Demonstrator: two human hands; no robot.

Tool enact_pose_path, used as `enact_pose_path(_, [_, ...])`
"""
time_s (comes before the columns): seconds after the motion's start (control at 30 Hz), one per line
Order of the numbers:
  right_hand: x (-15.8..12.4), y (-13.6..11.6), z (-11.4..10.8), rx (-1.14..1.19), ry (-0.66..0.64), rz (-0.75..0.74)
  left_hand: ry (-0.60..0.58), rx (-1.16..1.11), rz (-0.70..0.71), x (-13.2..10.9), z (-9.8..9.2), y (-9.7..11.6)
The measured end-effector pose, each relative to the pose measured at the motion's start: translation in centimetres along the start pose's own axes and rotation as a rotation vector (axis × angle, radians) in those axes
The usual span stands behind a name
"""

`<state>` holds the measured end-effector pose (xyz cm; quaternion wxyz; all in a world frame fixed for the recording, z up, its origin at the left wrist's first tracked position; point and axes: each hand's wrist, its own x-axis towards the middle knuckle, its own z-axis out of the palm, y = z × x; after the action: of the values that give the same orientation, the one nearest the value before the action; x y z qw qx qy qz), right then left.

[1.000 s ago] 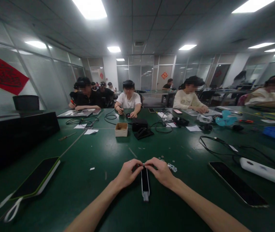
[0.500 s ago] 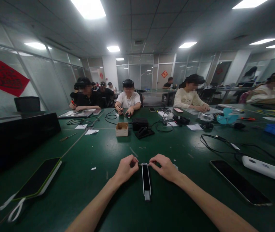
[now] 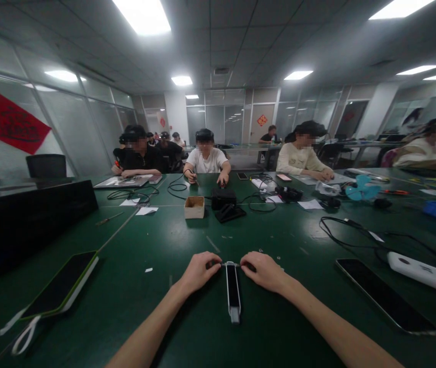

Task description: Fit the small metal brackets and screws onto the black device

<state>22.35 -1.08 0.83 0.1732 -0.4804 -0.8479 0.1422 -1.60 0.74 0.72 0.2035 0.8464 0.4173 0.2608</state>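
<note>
A slim white-edged device [image 3: 233, 290] with a long dark face and a grey tab at its near end lies lengthwise on the green table [image 3: 187, 337] before me. At its far end, my left hand [image 3: 201, 270] closes thumb and fingers in a pinch on the left side. My right hand [image 3: 261, 270] is pinched the same way on the right side. Something thin and pale runs between the fingertips and the device's far end, too small to name. Tiny white scraps lie just beyond my right hand.
A phone [image 3: 384, 295] and a white power bank [image 3: 425, 273] lie at right with a black cable. A green-edged phone [image 3: 63, 286] lies at left, beside a black panel [image 3: 30, 225]. Ahead stand a small box [image 3: 194, 208] and a black case [image 3: 223, 198]; co-workers sit opposite.
My hands have come down slightly, with fingers flatter beside the device's far end. The view has tilted a little. Across the table, a co-worker's hand has moved right, to behind the black case.
</note>
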Motion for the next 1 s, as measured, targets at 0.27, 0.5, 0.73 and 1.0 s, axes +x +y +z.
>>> enact_pose_path(0.27, [-0.1,-0.2,-0.1,0.008,0.001,-0.002,-0.018,-0.104,-0.048,-0.1,-0.1,0.3])
enact_pose_path(0.5, [-0.1,-0.6,-0.2,0.010,-0.001,0.014,-0.031,-0.142,-0.066,-0.1,0.1,0.5])
enact_pose_path(0.73, [-0.2,0.7,-1.7,-0.085,0.084,-0.031,-0.040,-0.142,-0.073,0.0,0.2,0.5])
enact_pose_path(1.0, [-1.4,4.5,-5.0,-0.162,0.111,0.091,-0.013,-0.132,-0.080,0.1,0.6,0.0])
